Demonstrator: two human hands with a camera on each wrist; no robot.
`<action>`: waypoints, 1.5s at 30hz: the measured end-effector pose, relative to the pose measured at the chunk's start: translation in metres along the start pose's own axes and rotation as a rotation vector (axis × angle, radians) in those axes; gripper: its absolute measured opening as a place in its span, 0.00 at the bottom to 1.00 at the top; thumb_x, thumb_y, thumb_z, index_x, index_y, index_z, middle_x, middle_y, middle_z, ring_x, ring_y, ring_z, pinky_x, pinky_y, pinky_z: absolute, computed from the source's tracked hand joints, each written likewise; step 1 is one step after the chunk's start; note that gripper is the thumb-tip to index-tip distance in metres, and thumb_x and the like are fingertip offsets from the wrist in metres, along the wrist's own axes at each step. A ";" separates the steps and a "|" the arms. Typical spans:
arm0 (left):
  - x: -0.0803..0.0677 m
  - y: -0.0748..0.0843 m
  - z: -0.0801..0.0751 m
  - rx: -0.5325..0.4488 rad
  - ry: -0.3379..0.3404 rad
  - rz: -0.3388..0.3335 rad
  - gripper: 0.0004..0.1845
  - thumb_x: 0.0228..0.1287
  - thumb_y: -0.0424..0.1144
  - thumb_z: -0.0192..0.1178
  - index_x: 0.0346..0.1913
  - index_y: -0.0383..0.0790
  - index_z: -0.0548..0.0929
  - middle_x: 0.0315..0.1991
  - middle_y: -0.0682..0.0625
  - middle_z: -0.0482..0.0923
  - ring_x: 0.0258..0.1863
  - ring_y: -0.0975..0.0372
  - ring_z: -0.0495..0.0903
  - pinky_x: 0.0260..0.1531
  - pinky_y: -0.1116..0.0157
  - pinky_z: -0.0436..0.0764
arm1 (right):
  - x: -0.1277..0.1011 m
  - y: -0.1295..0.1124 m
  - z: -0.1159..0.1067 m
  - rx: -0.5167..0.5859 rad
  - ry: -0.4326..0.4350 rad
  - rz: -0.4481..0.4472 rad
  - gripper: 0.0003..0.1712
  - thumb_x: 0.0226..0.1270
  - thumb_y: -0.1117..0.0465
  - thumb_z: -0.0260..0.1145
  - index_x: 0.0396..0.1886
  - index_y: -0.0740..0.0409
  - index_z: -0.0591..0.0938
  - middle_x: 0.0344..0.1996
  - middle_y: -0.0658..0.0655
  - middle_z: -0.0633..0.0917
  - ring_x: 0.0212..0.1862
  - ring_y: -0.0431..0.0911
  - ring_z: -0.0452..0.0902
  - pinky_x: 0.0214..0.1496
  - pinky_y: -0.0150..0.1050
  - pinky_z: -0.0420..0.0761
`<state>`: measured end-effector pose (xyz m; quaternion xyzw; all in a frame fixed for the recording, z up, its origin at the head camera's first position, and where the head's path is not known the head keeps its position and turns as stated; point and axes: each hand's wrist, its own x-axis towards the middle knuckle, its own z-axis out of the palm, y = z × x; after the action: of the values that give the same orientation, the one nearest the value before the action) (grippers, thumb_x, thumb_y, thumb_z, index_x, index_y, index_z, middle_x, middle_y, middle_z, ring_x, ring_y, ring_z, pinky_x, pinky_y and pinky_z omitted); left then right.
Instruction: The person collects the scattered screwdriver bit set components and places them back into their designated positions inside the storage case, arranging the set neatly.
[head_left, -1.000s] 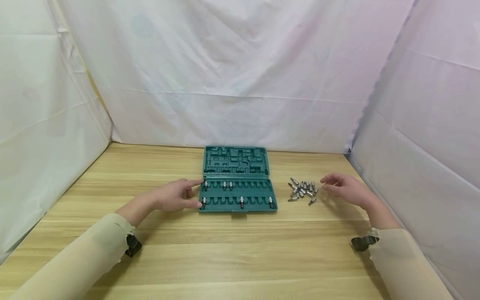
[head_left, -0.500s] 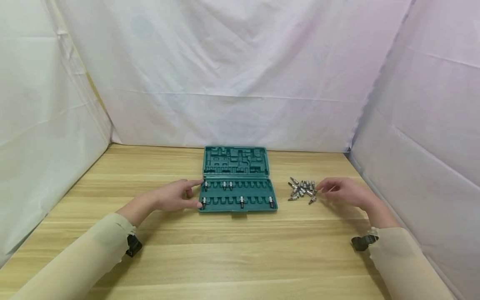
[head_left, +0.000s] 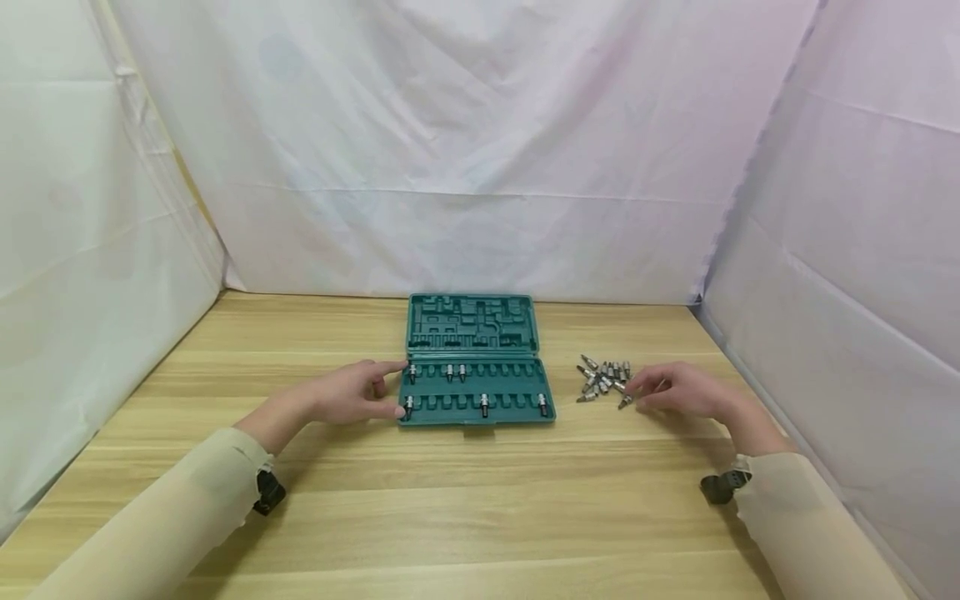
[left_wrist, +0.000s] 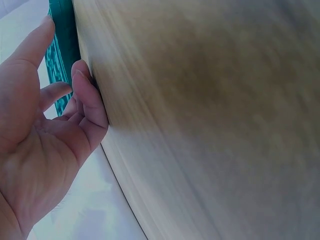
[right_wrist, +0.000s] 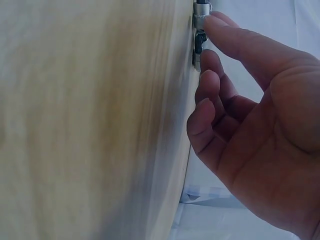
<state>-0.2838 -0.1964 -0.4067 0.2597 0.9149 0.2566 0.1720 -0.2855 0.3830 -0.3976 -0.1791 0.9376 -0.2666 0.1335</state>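
Note:
A green plastic case [head_left: 480, 382] lies unfolded on the table, its lid toward the back. Several bit sockets, silver with dark tips, sit in its two rows of slots, one of them [head_left: 483, 405] in the front row. My left hand [head_left: 351, 392] rests at the case's left side, thumb and forefinger spread and touching its edge, the other fingers bent. To the right of the case lies a loose pile of bit sockets [head_left: 603, 379]. My right hand [head_left: 681, 390] pinches a bit socket [right_wrist: 200, 16] at the pile's near right edge between thumb and forefinger.
The wood-grain table [head_left: 480, 508] is walled by white cloth [head_left: 465, 150] at the back and both sides. Each wrist wears a dark camera, one [head_left: 268, 492] at the left and one [head_left: 726, 486] at the right.
My right hand has come left and toward me, down to the bit socket at the pile's near right edge, and its thumb and forefinger have closed there. My left hand has stayed put.

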 end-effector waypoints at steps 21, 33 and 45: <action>0.001 -0.002 0.001 0.026 0.016 0.020 0.50 0.76 0.61 0.68 0.89 0.41 0.59 0.52 0.47 0.80 0.46 0.60 0.79 0.53 0.54 0.80 | 0.007 -0.008 0.005 -0.058 -0.042 0.056 0.09 0.73 0.50 0.78 0.48 0.45 0.93 0.48 0.50 0.90 0.50 0.45 0.80 0.55 0.43 0.80; 0.000 -0.001 0.001 0.018 0.011 0.015 0.50 0.76 0.61 0.68 0.89 0.41 0.59 0.53 0.47 0.81 0.46 0.60 0.79 0.53 0.55 0.79 | 0.007 -0.008 0.008 0.000 -0.005 0.042 0.09 0.74 0.51 0.77 0.48 0.48 0.91 0.43 0.49 0.89 0.44 0.43 0.79 0.48 0.37 0.79; 0.000 0.000 0.000 0.016 0.003 0.015 0.50 0.77 0.60 0.68 0.89 0.40 0.59 0.54 0.47 0.82 0.47 0.60 0.79 0.54 0.54 0.80 | 0.009 -0.009 0.009 0.134 0.047 0.048 0.11 0.76 0.59 0.74 0.51 0.61 0.87 0.43 0.57 0.91 0.43 0.45 0.86 0.44 0.39 0.86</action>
<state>-0.2836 -0.1963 -0.4063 0.2675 0.9152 0.2509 0.1668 -0.2882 0.3680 -0.4008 -0.1410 0.9245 -0.3295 0.1296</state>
